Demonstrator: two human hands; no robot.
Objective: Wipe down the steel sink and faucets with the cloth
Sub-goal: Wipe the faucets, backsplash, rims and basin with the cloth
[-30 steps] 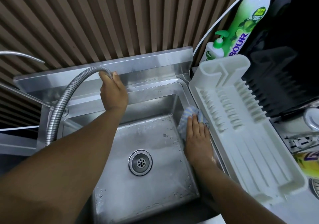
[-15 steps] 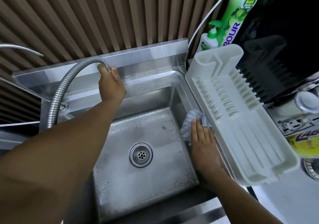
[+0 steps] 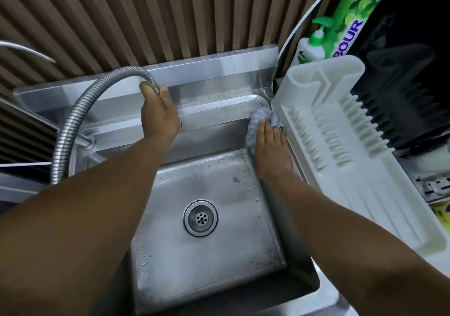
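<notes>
Steel is wet here: drops lie on the floor of the sink (image 3: 207, 262) around the drain (image 3: 200, 217). Our right hand (image 3: 270, 145) lies flat, fingers straight, and presses the striped cloth (image 3: 260, 118) into the far right corner of the basin, high on the right wall and just beside the white dish rack (image 3: 365, 169). Our left hand (image 3: 159, 113) is curled round the end of the flexible faucet hose (image 3: 73, 125) and holds it above the back ledge.

We see some risks. The cloth is only pressed, not gripped, so on wet steel it may slip out and the bare palm would wipe instead. The corner is tight; a wide stroke could push the dish rack, which seems to overlap the sink rim, toward the pump bottle (image 3: 309, 50). If the left hand pulls the faucet hose too far, it may spring back and throw drops on the steel we want dry.
</notes>
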